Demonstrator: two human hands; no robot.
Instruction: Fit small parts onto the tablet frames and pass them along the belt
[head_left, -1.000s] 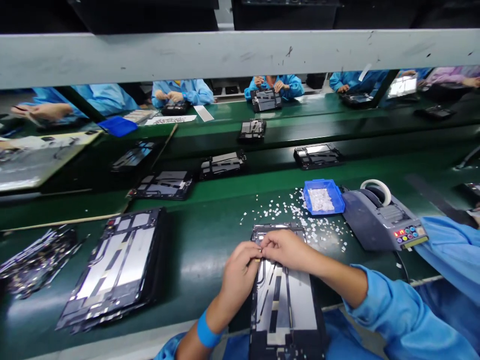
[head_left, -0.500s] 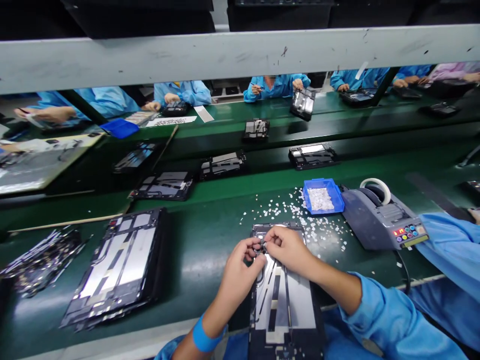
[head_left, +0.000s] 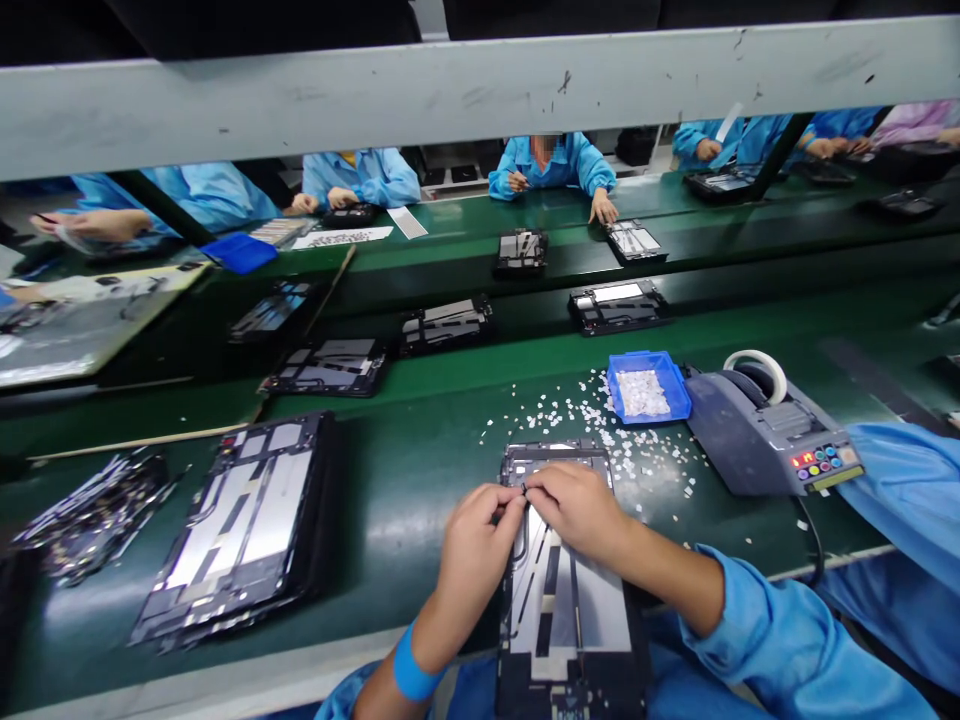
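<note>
Both hands meet over the far end of a dark tablet frame (head_left: 566, 590) that lies lengthwise on the green surface (head_left: 405, 490), its near end reaching the person's lap. The left hand (head_left: 474, 545) curls with thumb and forefinger pressed together at the frame's upper left part, and the right hand (head_left: 577, 505) faces it, its fingertips pinched close against those of the left; whatever tiny piece sits in that shared grip is too small to make out. Just beyond the frame, small white bits (head_left: 592, 415) lie scattered over the surface, and a blue tray (head_left: 679, 395) holding more of them stands behind, touching or nearly touching a grey tape dispenser (head_left: 765, 430) to its right. To the left, well apart from the hands, rests a stack of similar frames (head_left: 240, 525), with a heap of dark parts (head_left: 90, 515) farther left. Across the belt, people in blue coats work at other frames.
</note>
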